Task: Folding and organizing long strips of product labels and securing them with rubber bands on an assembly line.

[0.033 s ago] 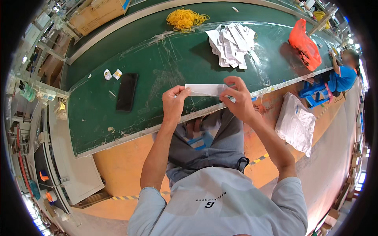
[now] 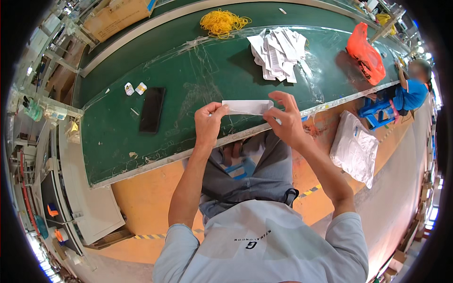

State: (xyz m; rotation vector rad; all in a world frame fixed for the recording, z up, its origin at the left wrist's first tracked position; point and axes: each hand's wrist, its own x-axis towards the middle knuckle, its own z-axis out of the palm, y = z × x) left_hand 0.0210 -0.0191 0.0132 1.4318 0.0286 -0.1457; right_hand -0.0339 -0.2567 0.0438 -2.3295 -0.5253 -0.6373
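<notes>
Between my hands, over the table's near edge, a narrow white paper slip (image 2: 243, 107) is stretched out lengthwise. Its left end is pinched by the thumb and fingers of my left hand (image 2: 208, 125). At the other end, the thumb and a finger of my right hand (image 2: 289, 123) close on the lower corner, while its upper fingers are lifted and bent. Faint grey print shows on the slip near that end. Beyond my right hand lies a loose heap of similar white paper slips (image 2: 278, 53) on the green tabletop (image 2: 188, 113).
A dark phone (image 2: 152, 111) lies at left beside two small wrappers (image 2: 135, 88). Yellow string (image 2: 222, 23) is bunched at the back. To the right are a red plastic bag (image 2: 365, 54), a wrapped white package (image 2: 354, 148) below table level and a seated person in blue (image 2: 412, 96).
The fingers of my right hand have shifted slightly at the slip's right end, and more of that end shows. My left hand stays in place.
</notes>
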